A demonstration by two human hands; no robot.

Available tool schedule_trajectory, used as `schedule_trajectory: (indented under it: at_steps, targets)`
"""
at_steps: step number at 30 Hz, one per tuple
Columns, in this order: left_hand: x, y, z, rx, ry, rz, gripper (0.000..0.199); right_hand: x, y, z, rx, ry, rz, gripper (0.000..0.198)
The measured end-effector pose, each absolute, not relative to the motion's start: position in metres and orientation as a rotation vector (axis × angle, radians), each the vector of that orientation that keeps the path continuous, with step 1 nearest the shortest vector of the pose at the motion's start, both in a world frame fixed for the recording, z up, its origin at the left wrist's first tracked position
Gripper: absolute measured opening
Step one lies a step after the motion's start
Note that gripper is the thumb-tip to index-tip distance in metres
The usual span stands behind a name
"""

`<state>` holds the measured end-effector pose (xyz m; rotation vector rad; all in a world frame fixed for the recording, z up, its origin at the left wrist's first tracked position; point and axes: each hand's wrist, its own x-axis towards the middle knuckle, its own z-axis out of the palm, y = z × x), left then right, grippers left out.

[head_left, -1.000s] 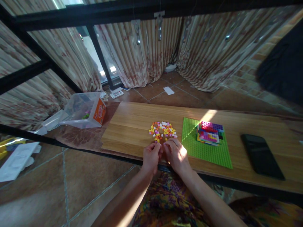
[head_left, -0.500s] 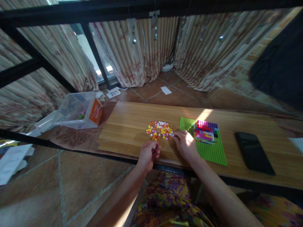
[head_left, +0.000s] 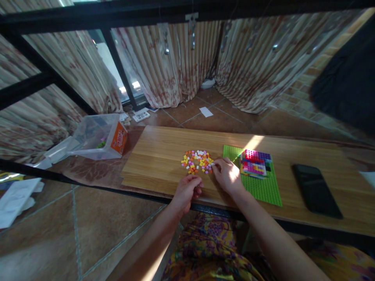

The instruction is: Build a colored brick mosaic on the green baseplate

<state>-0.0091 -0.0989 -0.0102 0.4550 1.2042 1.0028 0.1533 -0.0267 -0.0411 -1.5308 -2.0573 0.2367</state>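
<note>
Small toy bricks [head_left: 202, 160] in white, yellow, orange and pink lie loose in a pile on the wooden board. At the pile's right edge my right hand [head_left: 227, 175] pinches thumb and fingers together, with a pale brick at its fingertips. My left hand [head_left: 187, 191] is closed just in front of the pile, near the board's front edge; its curled fingers hide whatever is inside. Right of my right hand, a green baseplate [head_left: 263, 191] bears a low block of stacked bricks [head_left: 254, 163] in red, pink, blue and other colours.
A dark phone [head_left: 316, 189] lies on the wooden board [head_left: 158, 164] at the right. Off the board's left end stands a clear plastic box [head_left: 96, 148] with an orange label and a few green and pink pieces inside. A black metal bar runs along the front edge.
My right hand has moved slightly left and away from me at the pile's edge. A pale bit seen between my left thumb and finger is now hidden.
</note>
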Motion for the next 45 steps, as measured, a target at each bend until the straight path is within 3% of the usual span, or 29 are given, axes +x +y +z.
schedule_trajectory:
  at_steps: [12,20,26,37,45]
  targets:
    - [-0.006,-0.100,-0.010,0.431,1.202,1.020,0.020,0.150,-0.027,-0.034,-1.594,-2.026,0.337,0.023]
    - [0.006,-0.091,-0.001,0.048,0.972,1.106,0.020,0.138,-0.062,0.005,-1.268,-1.974,0.810,0.018]
    - [-0.004,-0.093,0.003,0.011,1.018,1.055,0.019,0.143,-0.036,-0.016,-1.425,-2.043,0.547,0.022]
    - [-0.036,-0.065,-0.018,0.936,1.489,1.105,0.012,0.146,-0.013,-0.021,-1.551,-2.251,0.552,0.016]
    - [-0.028,-0.045,-0.001,1.872,1.886,0.453,0.030,0.157,-0.013,-0.025,-1.459,-2.227,0.594,0.019]
